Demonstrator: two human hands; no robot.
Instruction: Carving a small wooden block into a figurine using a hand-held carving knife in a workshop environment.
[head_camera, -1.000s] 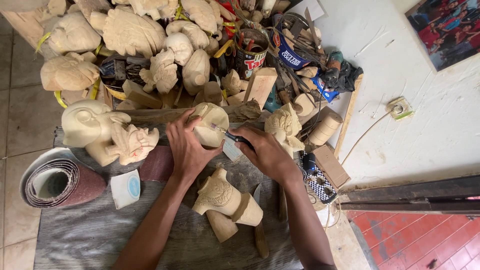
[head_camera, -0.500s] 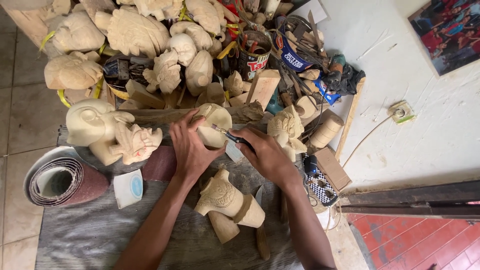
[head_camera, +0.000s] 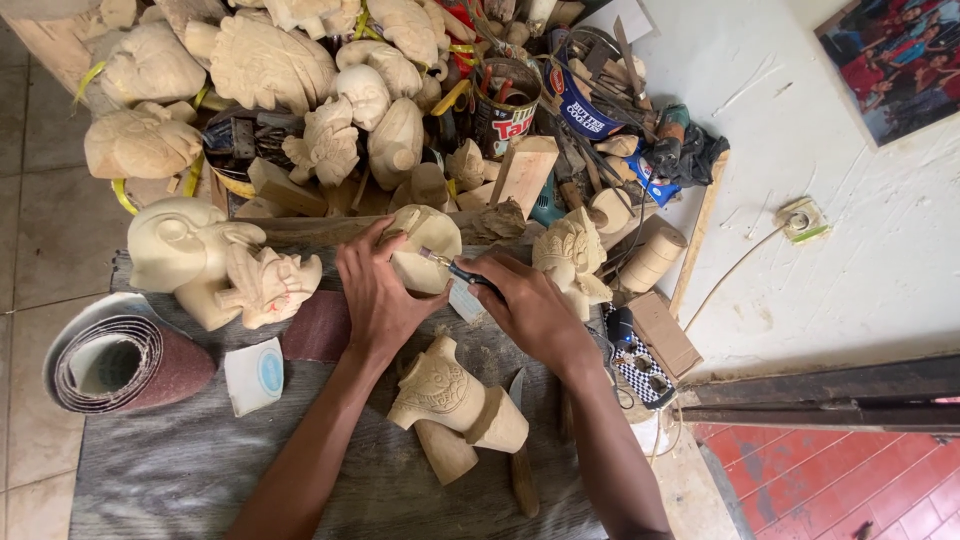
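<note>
While the left hand (head_camera: 378, 290) wraps around a pale, rounded wooden carving (head_camera: 425, 250) and steadies it on the grey cloth (head_camera: 180, 470), the right hand (head_camera: 530, 305) is closed around a slim, dark-handled carving tool (head_camera: 455, 268), its tip touching the carving's right face. This piece sits at the middle of the scene, just near of the heap of finished wooden figures (head_camera: 260, 60) at the far side. Another carved block (head_camera: 455, 400) lies near of both hands, between the forearms, and a roll of sandpaper (head_camera: 115, 360) rests at the left.

The main hazard, as I judge it, is a slip: the tool points toward the left thumb and fingers curled on the wood, so too much push or a hard patch of grain could send the tip into that hand. Too deep a bite could also split off a detail. With loose pieces crowding close, the held carving could rock if the left grip eases.
</note>
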